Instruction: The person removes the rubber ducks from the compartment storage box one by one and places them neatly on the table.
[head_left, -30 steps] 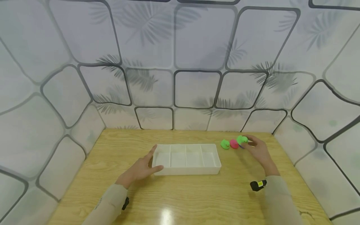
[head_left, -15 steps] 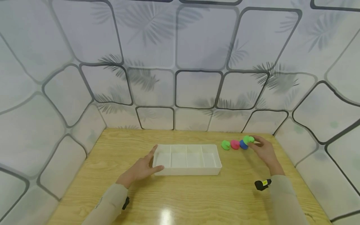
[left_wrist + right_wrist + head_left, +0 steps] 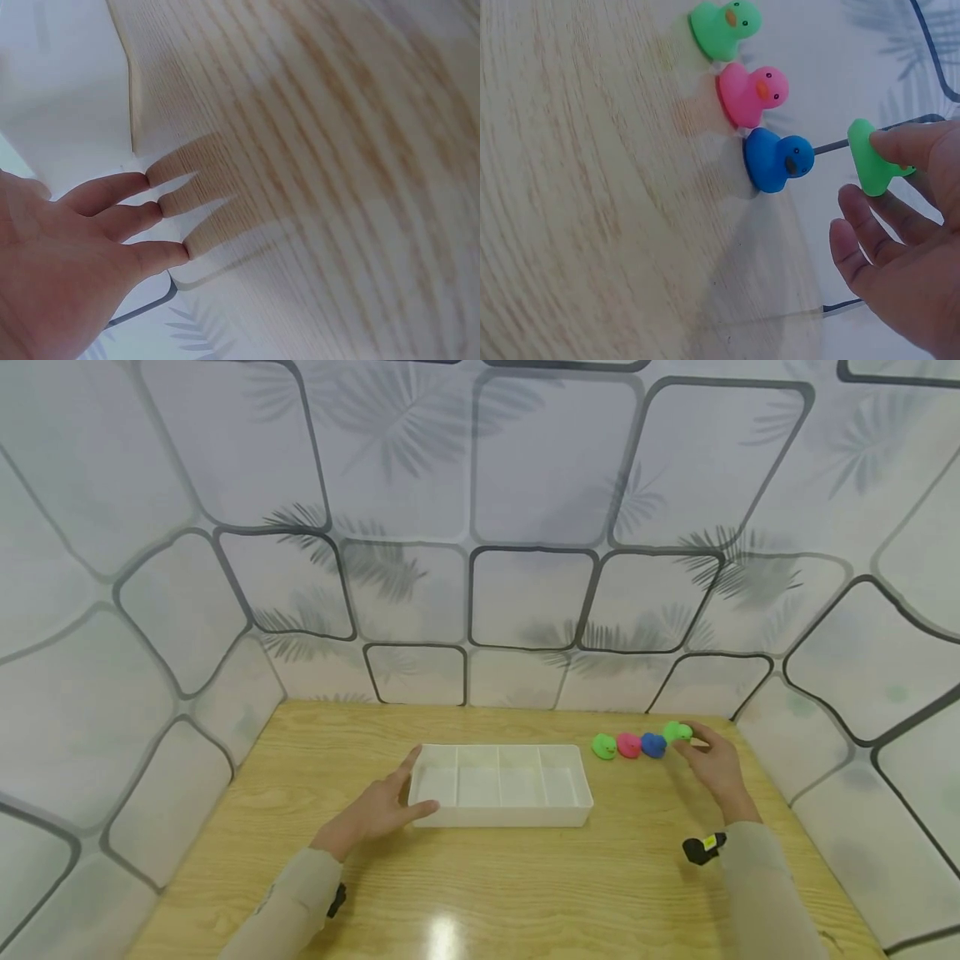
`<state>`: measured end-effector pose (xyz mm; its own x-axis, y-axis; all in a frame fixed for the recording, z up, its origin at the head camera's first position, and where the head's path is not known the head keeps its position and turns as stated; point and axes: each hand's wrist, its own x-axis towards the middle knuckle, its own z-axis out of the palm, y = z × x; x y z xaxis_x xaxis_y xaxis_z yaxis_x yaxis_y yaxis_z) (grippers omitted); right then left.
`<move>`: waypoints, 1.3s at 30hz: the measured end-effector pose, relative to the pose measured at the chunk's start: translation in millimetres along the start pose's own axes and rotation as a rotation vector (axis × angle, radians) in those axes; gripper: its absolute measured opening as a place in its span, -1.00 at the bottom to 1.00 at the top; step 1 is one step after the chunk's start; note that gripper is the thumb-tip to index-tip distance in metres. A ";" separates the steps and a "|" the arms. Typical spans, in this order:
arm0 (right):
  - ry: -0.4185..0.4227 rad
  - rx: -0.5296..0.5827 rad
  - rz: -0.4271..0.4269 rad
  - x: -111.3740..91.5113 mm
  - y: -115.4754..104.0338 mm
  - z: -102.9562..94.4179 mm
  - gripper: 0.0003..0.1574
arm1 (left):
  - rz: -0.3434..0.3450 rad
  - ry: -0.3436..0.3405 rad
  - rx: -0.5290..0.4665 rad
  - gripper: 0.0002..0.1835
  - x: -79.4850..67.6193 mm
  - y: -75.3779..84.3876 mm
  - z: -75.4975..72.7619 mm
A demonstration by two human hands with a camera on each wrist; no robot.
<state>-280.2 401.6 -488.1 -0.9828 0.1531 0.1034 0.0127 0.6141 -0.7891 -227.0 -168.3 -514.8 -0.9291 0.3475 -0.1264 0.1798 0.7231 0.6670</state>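
Observation:
My left hand point(image 3: 382, 807) rests at the left end of a white four-sided divided tray point(image 3: 498, 816), thumb on its near wall and index finger at its far corner. In the left wrist view several straight fingertips touch the table beside the tray's wall point(image 3: 67, 97). My right hand point(image 3: 716, 768) pinches a green rubber duck point(image 3: 676, 732) between thumb and fingers. The right wrist view shows this held duck point(image 3: 866, 161) raised off the table. To its left stand a blue duck point(image 3: 653, 745), a pink duck point(image 3: 628, 745) and another green duck point(image 3: 603, 747) in a row.
The wood-grain table point(image 3: 480, 893) runs back to a patterned wall point(image 3: 525, 602), with side walls at left and right. Its compartments bare, the tray lies left of the ducks.
My right hand has moved rightward with the green duck, from over the blue duck to its right side, so the blue one shows fully. The left hand has stayed at the tray.

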 end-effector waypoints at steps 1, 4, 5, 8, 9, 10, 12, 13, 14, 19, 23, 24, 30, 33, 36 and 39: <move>0.002 -0.003 0.013 1.0 1.1 -0.3 -0.25 | 0.000 -0.001 0.000 0.16 -0.1 0.5 -0.3; 0.010 -0.004 0.047 4.1 4.8 -1.0 -0.23 | -0.002 -0.005 0.003 0.17 0.1 1.5 -0.7; 0.010 -0.004 0.057 4.9 5.8 -1.0 -0.22 | -0.003 -0.006 0.005 0.16 0.0 1.9 -1.0; 0.007 0.006 0.091 7.1 9.3 -0.7 -0.22 | -0.007 -0.005 0.008 0.16 0.4 2.7 -1.8; 0.001 0.012 0.102 7.8 10.5 -0.5 -0.21 | -0.007 -0.007 0.005 0.16 0.0 3.4 -2.2; -0.003 0.019 0.112 7.6 12.0 -0.1 -0.21 | -0.005 -0.004 0.005 0.15 0.1 3.1 -2.3; -0.008 0.026 0.130 7.3 14.9 1.0 -0.19 | -0.004 -0.002 0.005 0.15 0.1 2.4 -2.4; -0.010 0.024 0.136 7.3 16.4 1.6 -0.19 | -0.003 -0.003 0.005 0.15 -0.1 2.0 -2.2; -0.010 0.024 0.143 7.3 17.9 2.1 -0.19 | -0.002 -0.004 0.004 0.15 -0.2 1.5 -2.0; -0.009 0.001 0.162 7.8 27.7 6.1 -0.20 | 0.011 -0.002 0.007 0.15 -0.6 -1.5 -0.1; -0.004 -0.010 0.170 9.2 36.5 10.6 -0.22 | 0.022 0.001 0.007 0.15 -1.2 -3.8 0.8; -0.004 -0.011 0.171 9.5 38.1 11.6 -0.22 | 0.023 0.001 0.007 0.15 -1.4 -4.0 0.8; -0.037 -0.030 0.178 13.0 40.0 11.9 -0.19 | 0.016 0.001 0.011 0.15 -1.1 -2.9 -0.1; -0.057 -0.043 0.170 12.8 40.6 12.3 -0.19 | 0.017 0.001 0.013 0.15 -0.6 -3.5 -0.1; -0.063 -0.054 0.168 12.3 41.2 13.4 -0.18 | 0.017 -0.003 0.007 0.15 -0.2 -3.7 0.3; -0.060 -0.077 0.169 12.8 41.0 13.5 -0.19 | 0.018 -0.008 -0.001 0.15 -0.1 -3.1 0.4</move>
<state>-294.8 418.4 -527.3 -0.9747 0.2138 -0.0646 0.1899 0.6414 -0.7433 -227.3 -170.4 -517.1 -0.9231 0.3652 -0.1200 0.1964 0.7163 0.6696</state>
